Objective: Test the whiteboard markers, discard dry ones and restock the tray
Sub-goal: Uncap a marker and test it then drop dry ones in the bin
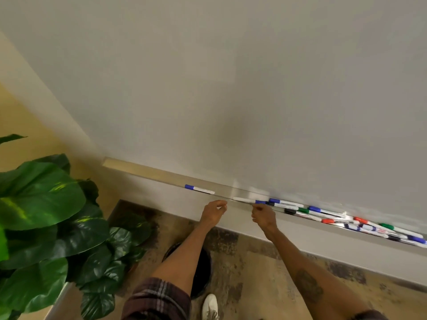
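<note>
Both arms stretched forward and down, forearms bare. Left forearm (pixel 184 257) rises from rolled plaid sleeve (pixel 157 299). Left hand (pixel 215 211) back-up, fingers curled in to thumb, gripping nothing. Right forearm (pixel 307 273) angles in from lower right, dark mark on skin. Right hand (pixel 263 214) near left hand, not touching it, fingers bunched at tips, possibly pinching something; blur hides it. Wrists near level, slightly bent.

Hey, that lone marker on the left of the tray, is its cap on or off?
On: the lone marker lies flat in the tray with a blue cap on its left end.
</note>
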